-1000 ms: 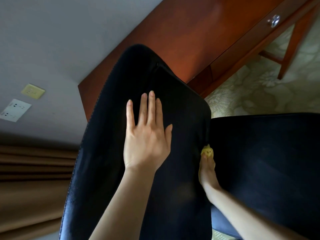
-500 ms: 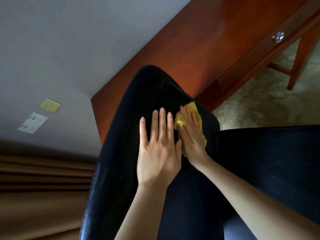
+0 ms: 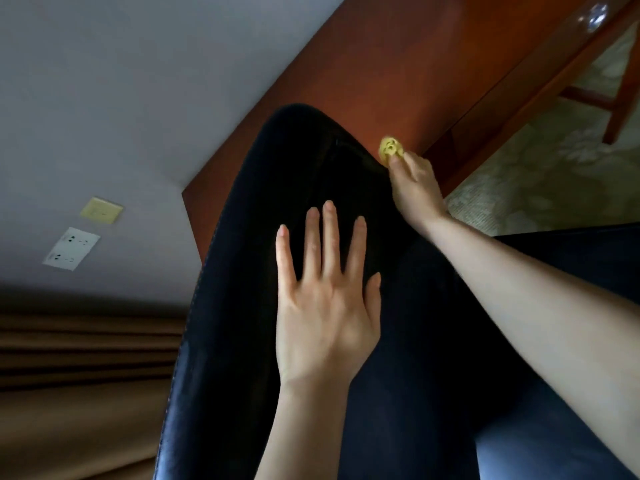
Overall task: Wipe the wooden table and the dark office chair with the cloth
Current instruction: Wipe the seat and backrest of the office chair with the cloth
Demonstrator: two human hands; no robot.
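The dark office chair (image 3: 242, 271) fills the middle of the view, its backrest rising toward the wooden table (image 3: 398, 64) behind it. My left hand (image 3: 325, 306) lies flat on the backrest with its fingers straight and spread. My right hand (image 3: 415, 181) is at the backrest's upper right edge and grips a bunched yellow cloth (image 3: 390, 148), which pokes out past the fingertips against the table's side. Most of the cloth is hidden inside the hand.
A grey wall with a yellow switch plate (image 3: 101, 210) and a white socket plate (image 3: 71, 248) is at the left. Brown curtains (image 3: 79, 358) hang lower left. Patterned carpet (image 3: 540, 174) and a table leg (image 3: 623, 88) are at the right.
My right hand has swept with the cloth from the chair's seat crease up across the backrest to its upper right edge. My left hand has stayed flat on the backrest.
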